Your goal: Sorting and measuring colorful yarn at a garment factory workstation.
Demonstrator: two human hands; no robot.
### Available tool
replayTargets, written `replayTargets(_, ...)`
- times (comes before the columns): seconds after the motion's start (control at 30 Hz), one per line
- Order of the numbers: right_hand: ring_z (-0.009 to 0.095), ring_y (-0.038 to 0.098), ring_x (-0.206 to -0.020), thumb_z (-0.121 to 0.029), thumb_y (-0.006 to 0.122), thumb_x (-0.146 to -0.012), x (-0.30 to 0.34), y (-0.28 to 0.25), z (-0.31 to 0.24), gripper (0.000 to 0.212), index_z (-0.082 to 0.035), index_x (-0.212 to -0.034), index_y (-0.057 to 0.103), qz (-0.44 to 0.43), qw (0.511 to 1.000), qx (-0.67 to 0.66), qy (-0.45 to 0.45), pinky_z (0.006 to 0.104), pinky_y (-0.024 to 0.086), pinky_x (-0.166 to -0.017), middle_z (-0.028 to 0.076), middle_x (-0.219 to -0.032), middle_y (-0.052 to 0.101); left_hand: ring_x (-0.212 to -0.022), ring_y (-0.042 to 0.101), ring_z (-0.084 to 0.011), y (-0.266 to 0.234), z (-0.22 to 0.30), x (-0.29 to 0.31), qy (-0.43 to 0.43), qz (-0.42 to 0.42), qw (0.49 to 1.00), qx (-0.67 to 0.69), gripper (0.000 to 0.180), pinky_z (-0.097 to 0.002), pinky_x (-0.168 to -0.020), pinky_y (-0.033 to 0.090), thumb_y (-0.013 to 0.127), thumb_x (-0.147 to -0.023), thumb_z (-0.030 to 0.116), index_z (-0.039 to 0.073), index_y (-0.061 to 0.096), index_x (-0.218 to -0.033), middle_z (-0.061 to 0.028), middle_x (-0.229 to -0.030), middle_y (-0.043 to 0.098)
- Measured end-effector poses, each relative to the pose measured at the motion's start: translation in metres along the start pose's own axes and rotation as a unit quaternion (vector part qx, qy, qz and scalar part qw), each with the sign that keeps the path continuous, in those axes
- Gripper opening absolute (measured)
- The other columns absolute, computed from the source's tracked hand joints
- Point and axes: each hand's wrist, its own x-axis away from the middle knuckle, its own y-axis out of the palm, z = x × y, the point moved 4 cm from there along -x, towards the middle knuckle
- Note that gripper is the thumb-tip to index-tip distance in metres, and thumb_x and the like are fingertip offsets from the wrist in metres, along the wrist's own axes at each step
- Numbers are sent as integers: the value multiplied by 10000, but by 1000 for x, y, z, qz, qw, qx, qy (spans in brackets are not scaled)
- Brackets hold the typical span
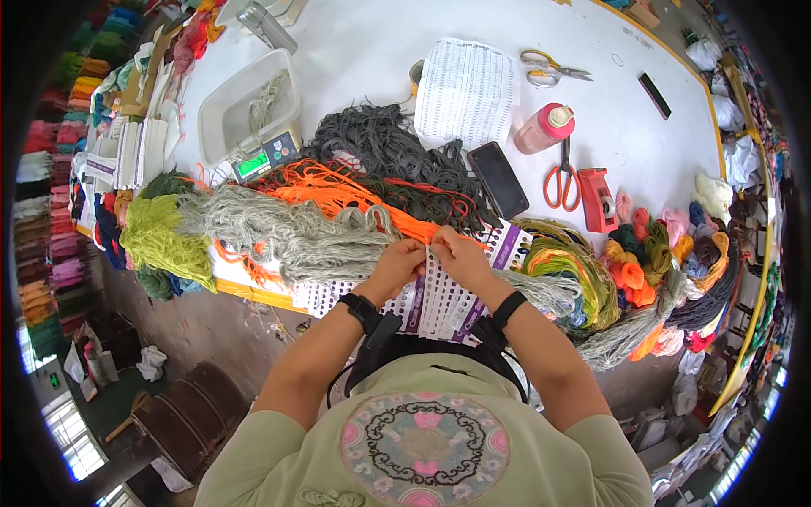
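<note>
My left hand point(400, 267) and my right hand point(460, 258) meet at the table's near edge, fingers pinched close together. Between them stands the top of a white card strip with punched holes point(436, 297), gripped at its edge. Orange yarn point(338, 196) runs down from the heap to the fingertips, where its end is partly hidden. More white punched cards with purple bands point(407, 313) lie fanned beneath my wrists. Just left of my left hand is a grey-green yarn hank point(287, 232). Dark grey yarn point(372, 139) is heaped behind the orange.
A phone point(498, 179), a pink bottle point(545, 128), red-handled scissors point(563, 182) and a red tape dispenser point(597, 201) stand right of the yarn. Farther back are a printed sheet point(467, 91) and yellow-handled scissors point(553, 69). A clear bin point(221, 106) sits on a scale at left.
</note>
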Motion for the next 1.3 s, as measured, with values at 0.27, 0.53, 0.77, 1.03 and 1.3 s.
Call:
replayTargets(0.27,131,588,-549,-166,601,-909,-5,0,3,130,-95,-1005,549,-25,996,-73,37,292,460,-548,49,-688,609,-559,489,-45,2,-1,2,9,-62,996,62,88,-185,-454,317,544,-930,128,60,597,-944,16,-709,568)
replayTargets(0.53,227,664,-689,-213,579,-913,-1,-7,1,154,-92,-1005,553,-72,988,-115,71,346,497,-627,108,-768,657,-599,522,-56,-12,30,12,90,-22,961,-262,113,-208,-502,385,553,-925,146,51,613,-932,-1,-745,603)
replayTargets(0.77,118,643,-633,-222,573,-937,1,-9,8,140,-93,-988,552,-105,971,-190,96,284,483,-603,36,-699,636,-611,529,-43,-62,26,23,82,20,992,-92,122,-198,-526,401,548,-959,150,67,606,-1028,-2,-760,613)
replayTargets(1.03,117,637,-628,-199,573,-932,1,-4,9,125,-88,-985,547,-104,972,-193,88,281,474,-596,38,-703,638,-583,465,-38,-42,29,16,182,72,945,-262,196,-207,-517,350,605,-938,228,50,638,-863,0,-690,582)
replayTargets(1.3,120,630,-623,-182,575,-926,2,-1,10,118,-86,-989,546,-96,972,-194,90,280,471,-600,39,-708,640,-557,425,-40,-51,18,16,60,36,997,33,249,-207,-485,301,635,-934,316,83,622,-846,22,-657,524)
